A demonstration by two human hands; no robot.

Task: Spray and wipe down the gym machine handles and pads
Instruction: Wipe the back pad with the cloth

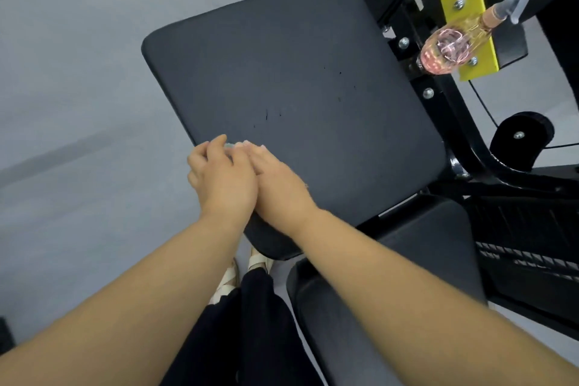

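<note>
Two hands are meeting at the near edge of the black pad (297,88) | left hand (224,180) is curling fingers round a small pale wad (230,146) | right hand (280,186) is lying alongside, grip unclear | spray bottle (445,47) is hanging upper right.

dim, flat, cool indoor light, no hard shadows. faint reflected streak on the grey floor (78,147) at left. black pad (297,72) underexposed, little surface detail. spray bottle (445,47) smeared, pink glare. wide-angle bend at edges; forearms (407,276) near lens soft, whole frame slightly blurry.
</note>
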